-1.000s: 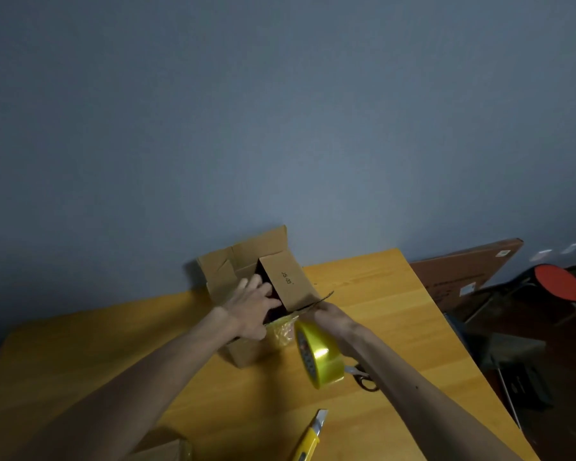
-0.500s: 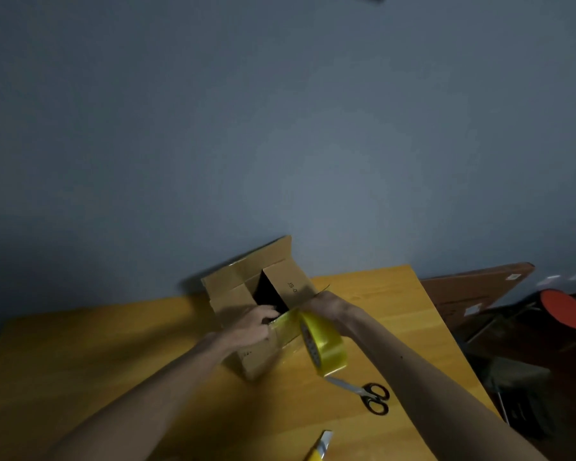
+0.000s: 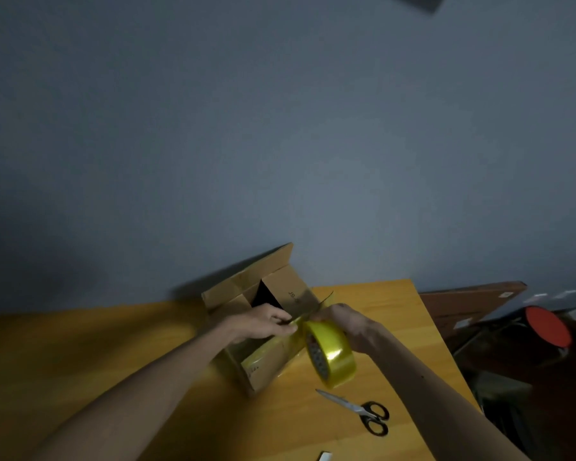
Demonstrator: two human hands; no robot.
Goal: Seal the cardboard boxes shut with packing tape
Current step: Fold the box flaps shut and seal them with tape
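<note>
Fingers (image 3: 281,320) of the left hand (image 3: 260,326) were curled together, pinching the strip of tape (image 3: 298,320) where it left the roll, right at the top edge of the cardboard box (image 3: 263,366). Just to its right, the right hand (image 3: 348,324) gripped the tape roll (image 3: 331,352) from above, fingers wrapped over its rim. The yellow roll stood on edge off the box's right corner, its dark printed core facing the person. The two hands were nearly touching, with only the short strip between them. Below both hands, more yellow tape lay along the box's near side. Beyond the left hand's knuckles the box was open: a printed flap (image 3: 293,292) stood up, a long flap (image 3: 246,277) rose behind it, and the inside showed black. The box sat on a wooden table (image 3: 80,361), close to its far edge and the grey wall (image 3: 280,128). Nearer the person than the right hand, a pair of scissors (image 3: 363,410) with black handles lay flat on the table, blades closed, tips toward the box but apart from it. Farther out to the right of that hand, off the table, a brown board (image 3: 473,302) leaned by the wall, with a red round seat (image 3: 546,327) near it.
</note>
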